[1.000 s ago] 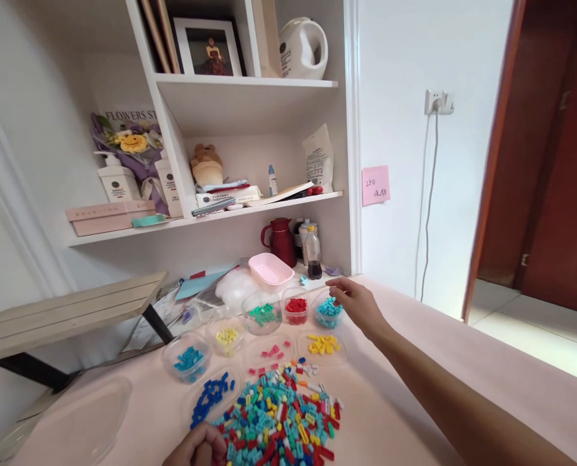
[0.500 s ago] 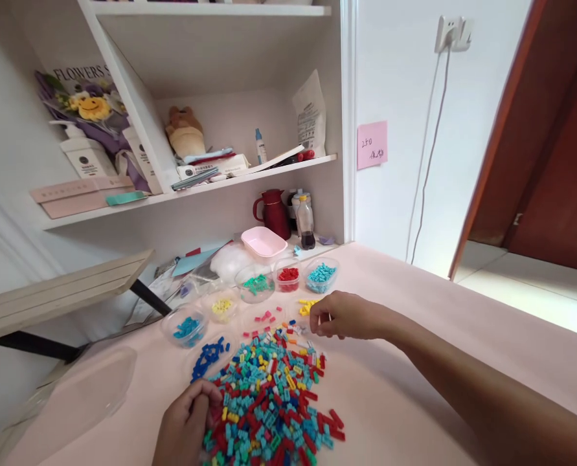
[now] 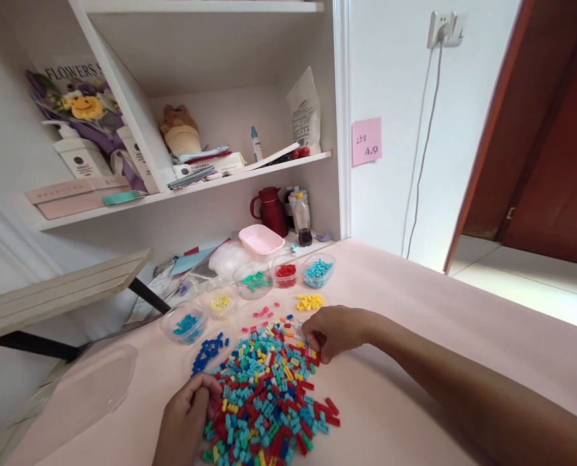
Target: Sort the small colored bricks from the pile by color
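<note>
A mixed pile of small toy building bricks [image 3: 269,388], mostly turquoise and red, spreads over the pink tabletop. At its upper right edge my right hand [image 3: 335,331] reaches down with curled fingers, the tips by some red and yellow bricks; what they pinch, if anything, is hidden. My left hand [image 3: 191,404] rests at the pile's left edge, thumb and fingers closed together, and I cannot make out anything in them. Just beyond my right hand lie yellow bricks [image 3: 310,302] on a clear lid or shallow tray. Dark blue bricks [image 3: 210,353] lie in another beyond my left hand.
Clear tubs hold blue [image 3: 188,327], pale yellow [image 3: 220,303], green [image 3: 254,281], red [image 3: 285,274] and turquoise bricks [image 3: 318,272]. Pink bricks [image 3: 263,312] lie in front of them. Behind stand a pink basin [image 3: 261,240], a dark red jug [image 3: 272,212] and a bottle [image 3: 302,220].
My right hand has moved from the yellow bricks down toward me to the pile's upper right edge, uncovering the yellow group. My left hand stays about where it was. The view has shifted slightly.
</note>
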`<control>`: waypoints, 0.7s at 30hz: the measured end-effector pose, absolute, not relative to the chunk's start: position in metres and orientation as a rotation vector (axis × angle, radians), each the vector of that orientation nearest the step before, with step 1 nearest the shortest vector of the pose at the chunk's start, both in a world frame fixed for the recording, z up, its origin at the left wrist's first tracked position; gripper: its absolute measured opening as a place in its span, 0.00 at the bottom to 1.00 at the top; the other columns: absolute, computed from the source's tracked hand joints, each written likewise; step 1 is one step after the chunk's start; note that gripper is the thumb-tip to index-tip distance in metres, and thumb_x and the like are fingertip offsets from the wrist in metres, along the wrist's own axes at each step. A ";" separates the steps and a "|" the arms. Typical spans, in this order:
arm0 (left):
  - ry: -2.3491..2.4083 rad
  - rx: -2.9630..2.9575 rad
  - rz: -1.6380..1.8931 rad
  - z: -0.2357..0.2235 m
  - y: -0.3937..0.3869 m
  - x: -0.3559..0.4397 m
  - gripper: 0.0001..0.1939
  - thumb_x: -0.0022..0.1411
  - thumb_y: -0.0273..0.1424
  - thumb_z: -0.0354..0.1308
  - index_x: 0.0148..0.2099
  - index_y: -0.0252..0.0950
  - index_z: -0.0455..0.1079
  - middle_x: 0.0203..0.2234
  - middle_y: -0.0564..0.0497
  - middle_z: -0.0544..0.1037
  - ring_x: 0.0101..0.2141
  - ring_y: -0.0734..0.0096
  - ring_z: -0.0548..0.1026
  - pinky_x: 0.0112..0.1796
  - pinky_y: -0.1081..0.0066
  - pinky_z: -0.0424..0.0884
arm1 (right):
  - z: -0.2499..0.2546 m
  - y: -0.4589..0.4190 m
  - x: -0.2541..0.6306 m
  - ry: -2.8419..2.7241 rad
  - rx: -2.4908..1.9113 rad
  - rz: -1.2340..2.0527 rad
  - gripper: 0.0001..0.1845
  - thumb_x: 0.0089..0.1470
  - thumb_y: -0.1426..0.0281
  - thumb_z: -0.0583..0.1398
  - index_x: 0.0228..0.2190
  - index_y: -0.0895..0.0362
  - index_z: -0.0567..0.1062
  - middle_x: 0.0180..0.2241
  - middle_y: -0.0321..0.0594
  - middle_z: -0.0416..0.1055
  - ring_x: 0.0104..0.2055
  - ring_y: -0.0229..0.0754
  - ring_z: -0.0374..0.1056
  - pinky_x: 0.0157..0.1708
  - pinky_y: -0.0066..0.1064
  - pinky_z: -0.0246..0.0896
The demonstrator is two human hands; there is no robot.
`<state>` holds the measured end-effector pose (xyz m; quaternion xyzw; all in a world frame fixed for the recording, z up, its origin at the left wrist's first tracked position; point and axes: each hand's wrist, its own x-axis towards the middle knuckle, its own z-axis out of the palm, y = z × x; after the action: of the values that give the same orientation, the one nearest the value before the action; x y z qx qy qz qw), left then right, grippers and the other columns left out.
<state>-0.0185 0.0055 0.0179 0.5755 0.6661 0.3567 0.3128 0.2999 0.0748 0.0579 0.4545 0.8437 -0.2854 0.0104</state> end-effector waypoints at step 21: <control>1.723 1.574 0.980 0.015 0.006 -0.021 0.12 0.50 0.41 0.48 0.27 0.39 0.66 0.15 0.57 0.66 0.21 0.70 0.66 0.26 0.73 0.59 | 0.050 0.088 0.312 2.634 1.173 -1.311 0.14 0.39 0.70 0.67 0.30 0.57 0.71 0.27 0.30 0.68 0.28 0.34 0.62 0.26 0.25 0.53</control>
<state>-0.0213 0.0056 0.0154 0.5930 0.6493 0.3694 0.3005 0.3119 0.0883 0.0500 0.3703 0.8315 -0.4138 -0.0131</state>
